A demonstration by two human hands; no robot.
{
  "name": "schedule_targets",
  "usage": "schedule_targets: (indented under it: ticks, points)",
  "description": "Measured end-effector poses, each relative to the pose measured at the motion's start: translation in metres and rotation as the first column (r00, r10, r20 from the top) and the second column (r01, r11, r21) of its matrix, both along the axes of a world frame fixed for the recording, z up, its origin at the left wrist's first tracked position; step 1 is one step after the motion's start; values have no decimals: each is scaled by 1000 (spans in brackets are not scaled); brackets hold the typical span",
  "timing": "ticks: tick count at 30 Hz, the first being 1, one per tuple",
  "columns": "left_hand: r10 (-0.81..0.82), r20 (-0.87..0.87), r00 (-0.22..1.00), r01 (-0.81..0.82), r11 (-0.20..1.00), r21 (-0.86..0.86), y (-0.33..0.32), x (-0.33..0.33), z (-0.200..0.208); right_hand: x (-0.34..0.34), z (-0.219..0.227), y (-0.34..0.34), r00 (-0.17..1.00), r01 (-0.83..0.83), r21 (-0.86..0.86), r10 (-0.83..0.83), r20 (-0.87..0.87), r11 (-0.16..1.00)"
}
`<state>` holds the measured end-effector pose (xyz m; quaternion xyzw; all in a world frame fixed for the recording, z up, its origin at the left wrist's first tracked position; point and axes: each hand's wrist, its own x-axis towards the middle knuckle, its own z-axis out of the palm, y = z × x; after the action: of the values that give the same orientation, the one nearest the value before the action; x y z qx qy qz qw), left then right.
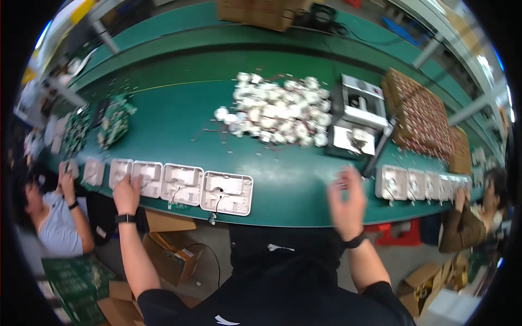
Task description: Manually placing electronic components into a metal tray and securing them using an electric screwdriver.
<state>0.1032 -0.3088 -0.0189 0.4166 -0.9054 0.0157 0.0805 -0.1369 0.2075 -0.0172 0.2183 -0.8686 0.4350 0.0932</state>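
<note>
A row of white plastic housings (182,183) runs along the table's near edge to the left, open side up; some have thin wires and small green circuit boards hanging from them. My left hand (127,194) grips the rim of a white plastic housing (147,187), with fingers and thumb on either side of the wall where two housings meet. My right hand (348,202) is over the table's near edge right of the middle, blurred, with its fingers curled. Something small and dark shows at its fingertips, too blurred to name.
A heap of white round parts with wires (280,108) lies mid-table. Behind my right hand stand a grey metal machine (361,103) and a brown tray of small parts (418,114). Green circuit boards (115,120) are piled left. More housings (394,182) line the right edge. Co-workers sit at both sides.
</note>
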Motion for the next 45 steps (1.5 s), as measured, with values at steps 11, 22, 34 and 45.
schedule_targets:
  ticks: [11,22,34,45]
  points:
    - [-204,-50,978,204,979,-15,182,-79,2,22,-25,42,966,0,-19,5,258,1000]
    - [-315,-139,939,332,936,118,228,-120,9,-19,-20,77,990,128,221,-138,30,967]
    - [-577,-235,782,611,785,107,184,-180,77,-38,76,42,993,-69,170,85,-86,983]
    - [-761,-142,633,737,535,414,85,-286,10,-15,116,-14,850,-430,406,513,-119,806]
